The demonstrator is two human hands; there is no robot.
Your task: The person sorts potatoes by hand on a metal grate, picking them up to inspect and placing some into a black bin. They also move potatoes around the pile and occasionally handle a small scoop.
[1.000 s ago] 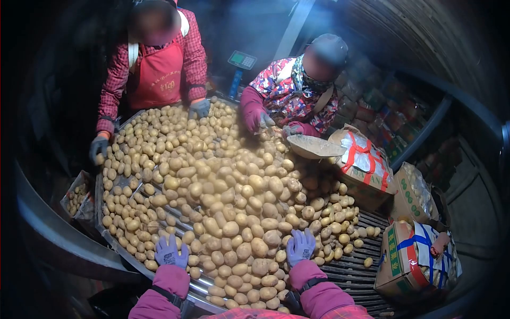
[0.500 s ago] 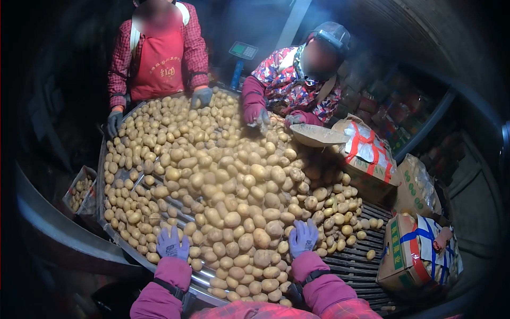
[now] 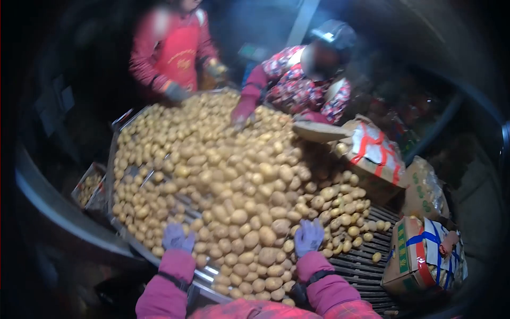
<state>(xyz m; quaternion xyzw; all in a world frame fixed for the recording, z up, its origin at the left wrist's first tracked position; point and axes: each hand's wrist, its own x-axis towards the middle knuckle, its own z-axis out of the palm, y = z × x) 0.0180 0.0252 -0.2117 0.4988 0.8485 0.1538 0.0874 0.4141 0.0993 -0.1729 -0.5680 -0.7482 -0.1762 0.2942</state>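
Observation:
A broad heap of potatoes [image 3: 241,202] covers the slatted sorting table in front of me. My left hand [image 3: 178,238], in a pale purple glove, lies against potatoes at the table's near left edge, fingers stretched out. On the right, my right hand [image 3: 308,237] rests at the near side of the heap with its gloved fingers apart, touching potatoes. Neither hand holds a potato. Slight blur softens the fingertips.
Dark slats [image 3: 353,268] show right of the heap. Several taped cartons stand right, including a blue-taped carton [image 3: 402,260]. A scoop [image 3: 320,131] lies near them. Two people work across the table; one person's hand [image 3: 241,121] touches potatoes. A small box [image 3: 89,186] stands left.
The whole view has shifted slightly. The person at the far left has moved right, hands now closer together. The other person's hand has moved left and down. My hands stay at the heap's near side.

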